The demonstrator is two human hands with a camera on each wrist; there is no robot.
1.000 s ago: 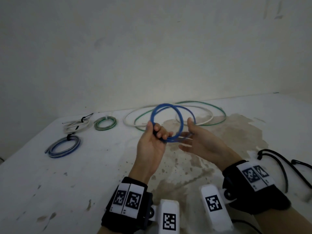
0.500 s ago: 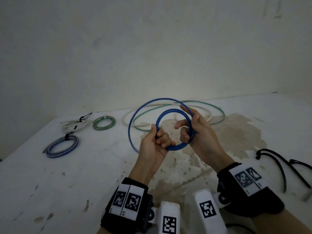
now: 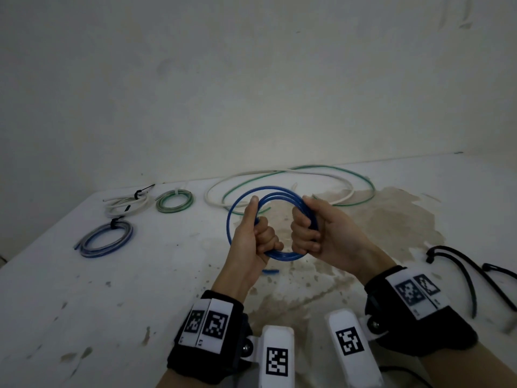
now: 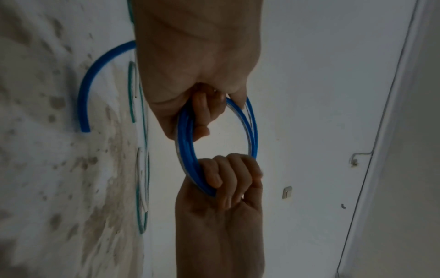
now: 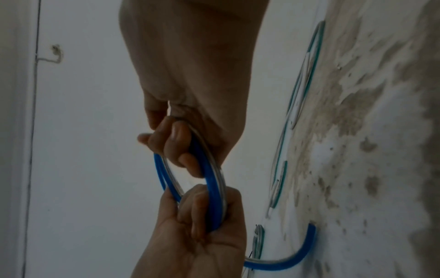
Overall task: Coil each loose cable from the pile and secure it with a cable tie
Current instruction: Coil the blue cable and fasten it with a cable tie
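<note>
I hold a blue cable (image 3: 279, 255) wound into a small coil of several turns above the table. My left hand (image 3: 264, 238) grips the coil's left side, fingers curled round the strands and thumb pointing up. My right hand (image 3: 303, 233) grips the right side in a fist. One wider blue loop (image 3: 229, 219) bulges out to the left, and a short free end (image 3: 270, 271) hangs below. The left wrist view shows the coil (image 4: 184, 135) between both fists and the free end (image 4: 85, 105). The right wrist view shows the same hold on the coil (image 5: 214, 188).
A loose white cable (image 3: 212, 191) and a loose green cable (image 3: 369, 186) lie behind my hands. Three tied coils lie at the left: white (image 3: 126, 204), green (image 3: 174, 201), blue-grey (image 3: 107, 238). Black cable ties (image 3: 461, 264) lie at the right. The table (image 3: 112, 303) is stained.
The big outer blue loop has shrunk into the coil. My right hand has gone from an open palm to a fist round the coil's right side.
</note>
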